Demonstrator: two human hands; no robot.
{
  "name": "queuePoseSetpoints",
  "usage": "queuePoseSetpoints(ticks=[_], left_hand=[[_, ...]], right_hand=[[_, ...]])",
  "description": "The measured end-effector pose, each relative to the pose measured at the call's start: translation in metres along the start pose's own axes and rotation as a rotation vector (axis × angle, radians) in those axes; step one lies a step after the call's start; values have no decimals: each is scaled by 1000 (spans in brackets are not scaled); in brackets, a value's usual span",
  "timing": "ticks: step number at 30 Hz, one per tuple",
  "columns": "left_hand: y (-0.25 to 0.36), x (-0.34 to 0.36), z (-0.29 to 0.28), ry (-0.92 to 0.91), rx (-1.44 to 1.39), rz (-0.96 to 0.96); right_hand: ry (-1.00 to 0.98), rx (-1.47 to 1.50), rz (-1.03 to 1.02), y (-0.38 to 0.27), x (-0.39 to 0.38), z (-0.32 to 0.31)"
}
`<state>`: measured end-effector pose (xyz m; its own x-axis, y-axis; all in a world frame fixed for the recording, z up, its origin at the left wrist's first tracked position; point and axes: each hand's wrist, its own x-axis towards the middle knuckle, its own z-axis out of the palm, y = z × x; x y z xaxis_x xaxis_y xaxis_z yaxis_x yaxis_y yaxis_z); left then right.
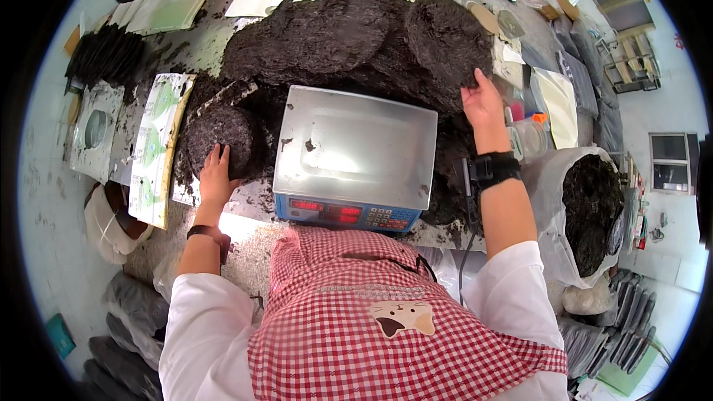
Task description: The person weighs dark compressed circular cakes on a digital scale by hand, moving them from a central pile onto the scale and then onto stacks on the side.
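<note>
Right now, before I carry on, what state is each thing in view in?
Left hand: fingers resting on the left dark disc.
Right hand: at the right dark disc's edge; grip unclear.
Scale display: lit red.
Scale pan: bears a few dark crumbs.
Dark heap: piled up.
Translucent bag: open, filled with dark material.

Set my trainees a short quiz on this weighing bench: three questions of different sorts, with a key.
1. Which hand touches the round dark cake just left of the scale? A) left B) right C) both
2. True or false: the scale's metal pan is heaped with dark material.
3. Fill in: the apron is checked in white and ____.

Key:
1. A, the left hand.
2. False; only a few dark flecks show on it.
3. Red.
</note>
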<state>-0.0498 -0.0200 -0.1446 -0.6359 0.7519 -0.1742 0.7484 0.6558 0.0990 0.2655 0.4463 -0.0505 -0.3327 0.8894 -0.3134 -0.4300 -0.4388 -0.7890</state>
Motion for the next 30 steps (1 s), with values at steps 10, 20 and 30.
queuePoseSetpoints(ticks=[10, 20, 30], left_hand=[[-20, -2, 4, 238, -181, -39], [61, -38, -95, 187, -2194, -194], [32, -2, -34, 383, -657, -98]], right_hand=[[-40, -238, 206, 17, -39, -34], [-317, -542, 266, 46, -165, 8], [-172, -943, -90, 19, -193, -39]])
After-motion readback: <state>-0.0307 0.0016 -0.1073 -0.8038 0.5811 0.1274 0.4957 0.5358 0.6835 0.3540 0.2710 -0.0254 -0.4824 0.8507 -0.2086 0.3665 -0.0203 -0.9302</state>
